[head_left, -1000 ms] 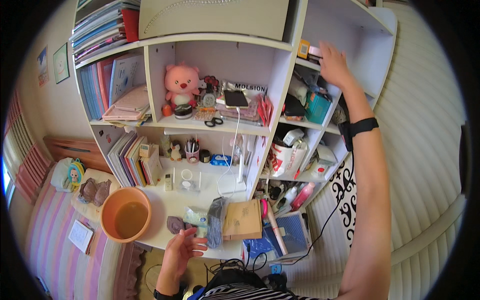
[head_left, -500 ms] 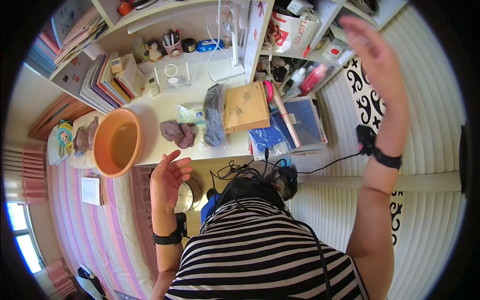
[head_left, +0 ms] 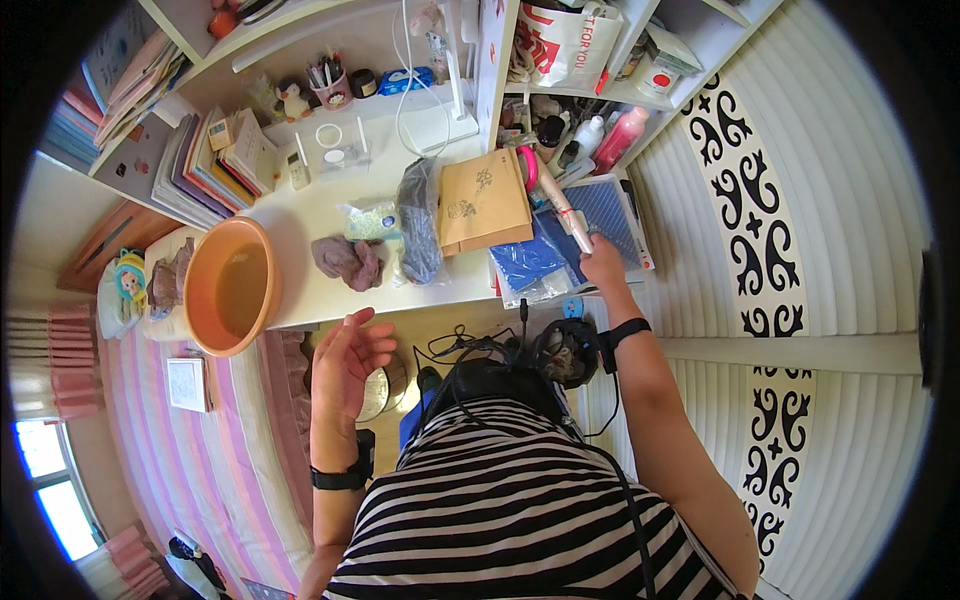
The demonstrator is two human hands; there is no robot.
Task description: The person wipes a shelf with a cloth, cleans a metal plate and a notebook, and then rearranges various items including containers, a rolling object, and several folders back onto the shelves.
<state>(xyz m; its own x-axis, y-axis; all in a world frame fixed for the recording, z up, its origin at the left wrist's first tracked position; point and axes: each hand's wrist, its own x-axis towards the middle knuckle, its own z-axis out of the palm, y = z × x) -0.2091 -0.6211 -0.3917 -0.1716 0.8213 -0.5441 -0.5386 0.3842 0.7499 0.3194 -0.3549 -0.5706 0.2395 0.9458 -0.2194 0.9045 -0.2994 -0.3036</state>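
Observation:
My right hand (head_left: 603, 264) reaches over the desk's right part, its fingers closed at the near end of a long pale pink tube (head_left: 562, 207). The tube slants across a dark blue folder (head_left: 608, 218) and a blue item in clear plastic (head_left: 530, 262). My left hand (head_left: 350, 362) hangs in front of the desk edge, fingers apart, holding nothing. Beyond it lies a crumpled mauve cloth (head_left: 347, 262) on the white desk. Left of the tube are a brown paper envelope (head_left: 486, 203) and a dark grey item in clear plastic (head_left: 422, 222).
An orange basin (head_left: 232, 286) with liquid in it stands at the desk's left end. Behind are shelves with books (head_left: 200, 165), bottles (head_left: 620, 138) and a white bag (head_left: 565, 45). Dark cables (head_left: 470, 345) hang before me. A striped bed (head_left: 215, 460) is at left.
My right hand has come down and inward from high at the right to the pink tube's near end. My left hand has stayed nearly in place. The view has shifted slightly.

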